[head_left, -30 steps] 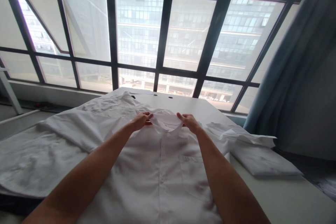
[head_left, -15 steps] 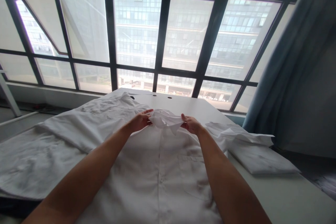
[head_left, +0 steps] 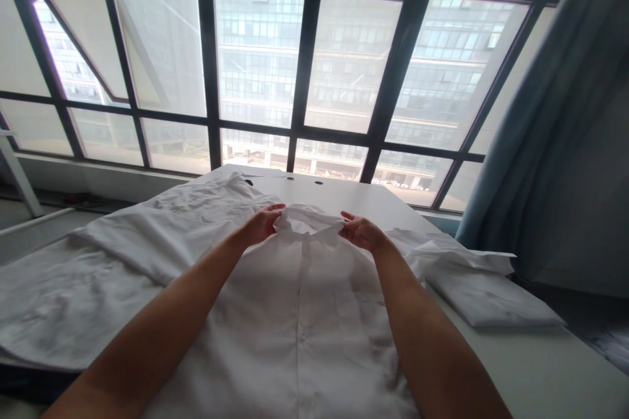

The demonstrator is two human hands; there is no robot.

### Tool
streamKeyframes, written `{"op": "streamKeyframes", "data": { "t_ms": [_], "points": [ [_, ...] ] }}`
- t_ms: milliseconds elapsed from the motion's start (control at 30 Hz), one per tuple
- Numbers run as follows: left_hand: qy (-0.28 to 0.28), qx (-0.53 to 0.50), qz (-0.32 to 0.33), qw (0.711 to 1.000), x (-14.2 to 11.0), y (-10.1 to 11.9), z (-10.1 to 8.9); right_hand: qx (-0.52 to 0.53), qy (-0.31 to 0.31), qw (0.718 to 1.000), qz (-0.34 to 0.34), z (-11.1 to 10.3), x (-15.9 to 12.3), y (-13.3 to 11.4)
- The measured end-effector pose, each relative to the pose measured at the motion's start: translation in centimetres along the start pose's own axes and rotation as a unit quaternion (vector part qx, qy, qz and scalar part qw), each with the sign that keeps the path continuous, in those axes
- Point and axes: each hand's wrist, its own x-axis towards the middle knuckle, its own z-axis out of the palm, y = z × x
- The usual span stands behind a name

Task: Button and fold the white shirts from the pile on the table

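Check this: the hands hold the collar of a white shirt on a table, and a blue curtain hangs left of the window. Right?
No: the blue curtain hangs right of the window, as the head view shows. The left hand and right hand do hold the collar of the white shirt on the table.

Both bare forearms (head_left: 147, 334) angled forward and inward, left hand (head_left: 260, 224) and right hand (head_left: 362, 234) level and just apart, palms facing each other, fingers curled in a pinch, wrists slightly bent.
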Motion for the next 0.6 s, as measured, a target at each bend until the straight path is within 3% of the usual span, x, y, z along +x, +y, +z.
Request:
{"op": "streamKeyframes", "data": {
  "t_ms": [100,300,433,600],
  "points": [
    [0.02,-0.067,-0.013,0.998,0.2,-0.2,0.6,0.02,-0.017,1.0,0.014,0.5,-0.7,-0.4],
    [0.057,-0.112,0.04,0.991,0.5,-0.3,1.5,-0.049,-0.021,0.997,0.062,1.5,-1.1,-0.4],
    [0.058,-0.124,0.03,0.99,0.1,0.0,2.0,-0.035,-0.019,0.999,0.037,1.6,-1.0,-0.4],
    [0.059,-0.132,0.066,0.987,0.2,-0.3,1.7,-0.01,-0.042,0.999,0.011,1.1,-0.9,-0.5]
  ]
}}
